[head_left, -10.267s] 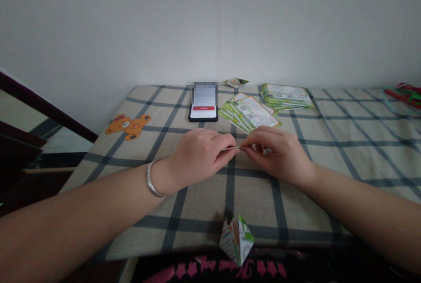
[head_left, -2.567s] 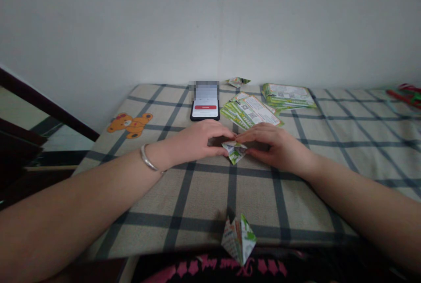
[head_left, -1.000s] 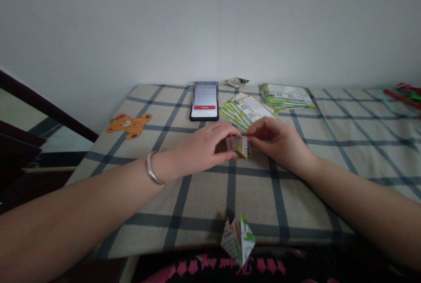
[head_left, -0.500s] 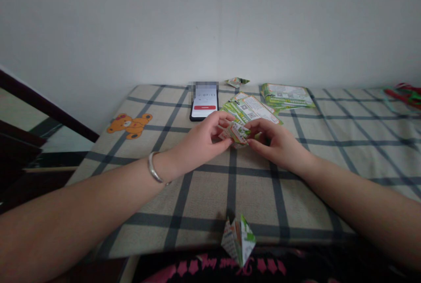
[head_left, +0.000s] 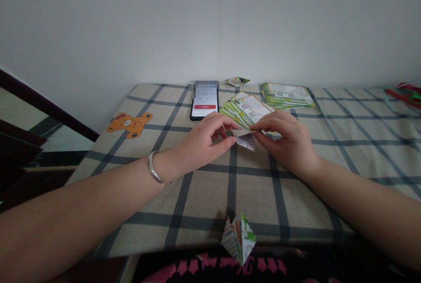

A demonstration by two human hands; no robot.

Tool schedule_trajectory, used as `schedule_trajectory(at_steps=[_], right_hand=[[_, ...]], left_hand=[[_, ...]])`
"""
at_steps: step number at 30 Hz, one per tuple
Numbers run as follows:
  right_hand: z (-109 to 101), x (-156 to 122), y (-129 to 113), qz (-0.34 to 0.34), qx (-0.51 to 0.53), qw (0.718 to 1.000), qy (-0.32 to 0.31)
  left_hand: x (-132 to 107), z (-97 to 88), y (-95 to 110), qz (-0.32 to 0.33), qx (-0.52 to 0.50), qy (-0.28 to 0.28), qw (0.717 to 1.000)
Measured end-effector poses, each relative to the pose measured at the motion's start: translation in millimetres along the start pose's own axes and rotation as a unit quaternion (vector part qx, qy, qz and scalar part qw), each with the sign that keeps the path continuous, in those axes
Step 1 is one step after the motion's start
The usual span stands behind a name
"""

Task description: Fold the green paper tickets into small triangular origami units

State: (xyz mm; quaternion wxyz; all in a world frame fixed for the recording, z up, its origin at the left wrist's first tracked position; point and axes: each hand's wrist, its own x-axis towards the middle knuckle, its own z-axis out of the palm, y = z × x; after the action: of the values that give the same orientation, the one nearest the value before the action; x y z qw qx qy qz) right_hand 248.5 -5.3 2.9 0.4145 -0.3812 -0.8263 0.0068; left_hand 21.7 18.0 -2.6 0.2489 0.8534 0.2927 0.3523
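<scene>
Between both hands, a little above the checked tablecloth, is a folded paper piece (head_left: 246,141) with printed sides. My left hand (head_left: 219,131), a silver bangle on its wrist, pinches the paper's left end between thumb and fingers. My right hand (head_left: 279,134) grips a flap at the right end with thumb and fingertips. Fingers hide part of the folds. Just behind the hands lies a fanned set of green-and-white printed leaflets (head_left: 245,106). Close to my body, a finished-looking pointed paper fold (head_left: 239,239) sits at the table's front edge.
A phone (head_left: 204,103) showing a timer lies left of the leaflets. Another paper fold (head_left: 237,81) rests by the wall. A leaflet stack (head_left: 289,95) is at the back right, a red and green item (head_left: 408,94) farther right. A bear picture (head_left: 130,125) is on the left.
My right hand has shifted its grip and rolled over slightly. The paper has turned, so a pale edge and its underside now show instead of the green printed face. My left hand stays nearly in place.
</scene>
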Motion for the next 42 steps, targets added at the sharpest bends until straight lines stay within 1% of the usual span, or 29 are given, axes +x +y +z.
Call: schedule_trajectory(at_steps=[3, 7, 10, 12, 14, 17, 21, 24, 27, 29, 31, 34, 36, 40, 42], right_hand=[[-0.2, 0.4, -1.6, -0.043, -0.018, 0.999, -0.019], [0.8, 0.7, -2.3, -0.058, -0.015, 0.997, -0.044], [2.7, 0.1, 0.4, -0.066, 0.028, 0.992, -0.103], [4.3, -0.5, 2.7, -0.059, 0.055, 0.986, -0.148], [5.4, -0.8, 4.3, -0.045, 0.057, 0.983, -0.171], [5.0, -0.8, 5.2, -0.015, 0.033, 0.985, -0.167], [2.9, -0.5, 4.9, 0.047, 0.011, 0.985, -0.165], [3.2, -1.2, 5.5, 0.055, 0.0, 0.985, -0.161], [5.3, -2.3, 6.3, 0.044, 0.0, 0.986, -0.161], [6.6, -2.5, 6.6, 0.036, 0.001, 0.986, -0.163], [7.2, -2.1, 6.7, 0.027, -0.005, 0.986, -0.166], [7.4, -1.3, 7.2, 0.013, -0.012, 0.986, -0.164], [7.2, -1.2, 7.7, -0.01, -0.008, 0.986, -0.166], [7.0, -2.3, 9.1, -0.092, -0.019, 0.978, -0.189], [6.8, -2.8, 9.9, -0.121, -0.022, 0.972, -0.198]], left_hand=[[-0.6, -0.1, 2.2, 0.009, -0.011, -0.016, 1.0], [-0.1, 0.1, 3.8, 0.003, 0.045, -0.045, 0.998], [0.2, 0.6, 1.4, -0.003, 0.084, -0.05, 0.995], [0.4, 0.7, -1.0, -0.002, 0.097, -0.047, 0.994], [0.7, 0.2, -2.6, 0.002, 0.1, -0.05, 0.994], [1.5, -1.6, -3.3, 0.012, 0.094, -0.061, 0.994], [2.2, -3.4, -4.5, 0.023, 0.081, -0.068, 0.994], [2.1, -2.7, -6.3, 0.009, 0.119, -0.056, 0.991], [2.4, -1.3, -7.2, -0.019, 0.165, -0.048, 0.985], [2.6, -0.8, -7.1, -0.037, 0.169, -0.047, 0.984], [2.7, -0.6, -6.5, -0.04, 0.169, -0.046, 0.984], [2.2, -1.1, -5.9, -0.027, 0.187, -0.047, 0.981], [1.9, -1.9, -6.2, -0.017, 0.209, -0.05, 0.976], [1.9, -4.7, -8.9, 0.034, 0.246, -0.062, 0.967], [1.9, -6.4, -10.0, 0.054, 0.257, -0.069, 0.962]])
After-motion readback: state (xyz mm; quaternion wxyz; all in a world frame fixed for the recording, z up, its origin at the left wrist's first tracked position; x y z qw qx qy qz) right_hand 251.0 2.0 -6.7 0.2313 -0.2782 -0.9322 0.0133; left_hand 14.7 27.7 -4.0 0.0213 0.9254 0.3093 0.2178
